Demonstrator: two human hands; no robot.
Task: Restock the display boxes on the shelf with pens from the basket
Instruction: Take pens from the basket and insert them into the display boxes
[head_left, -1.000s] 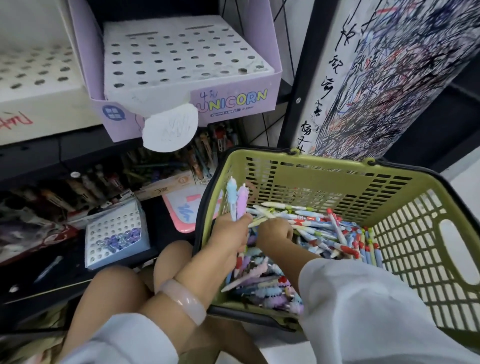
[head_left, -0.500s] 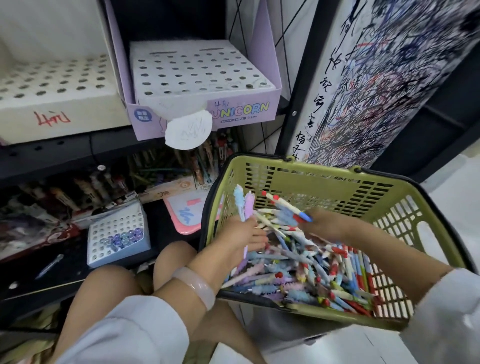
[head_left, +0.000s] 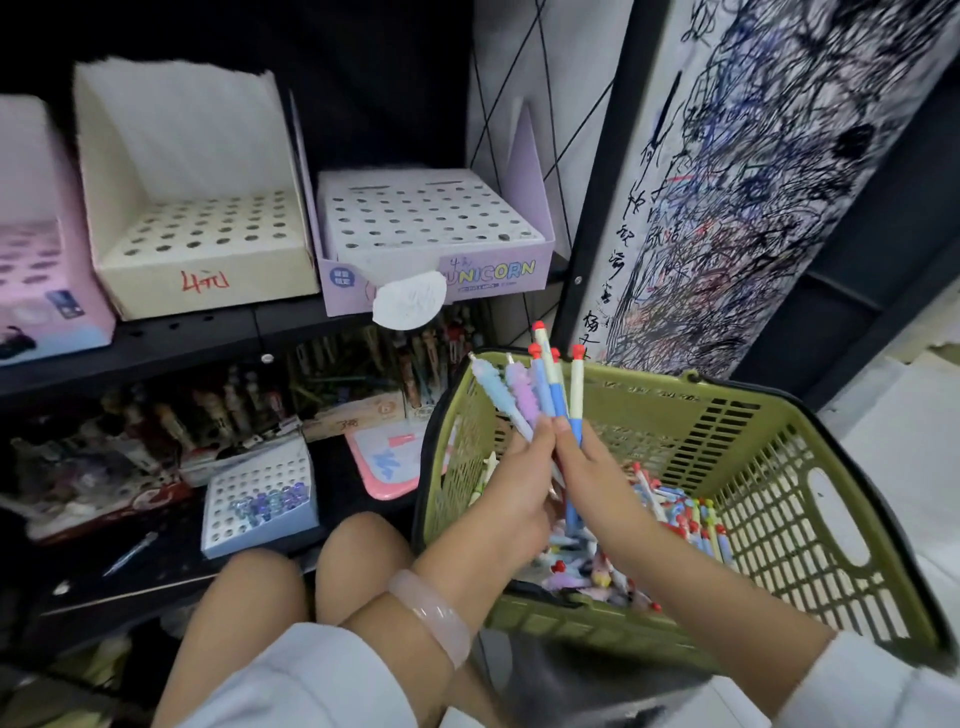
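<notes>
A green plastic basket (head_left: 769, 467) sits at the right, with several loose pens (head_left: 680, 514) on its bottom. My left hand (head_left: 514, 483) is closed around two pastel unicorn pens (head_left: 506, 389), held upright over the basket's left side. My right hand (head_left: 587, 473) presses against it, gripping red-capped blue and cream pens (head_left: 558, 379). On the shelf above stands a purple "UNICORN" display box (head_left: 493, 273) with an empty white hole grid (head_left: 426, 213). A cream display box (head_left: 208, 270), also with empty holes, stands left of it.
A pink display box (head_left: 47, 291) is at the far left of the shelf. Below, a small blue-and-white holed box (head_left: 260, 499) holds a few pens, beside a pink tray (head_left: 384, 462) and packed stock. A scribbled test-paper panel (head_left: 753, 171) rises at the right. My knees (head_left: 311, 571) are below.
My right hand lifted red-capped pens out of the basket and brought them against my left hand's bundle. Both hands rose above the basket rim. The view tilted up, showing more of the shelf.
</notes>
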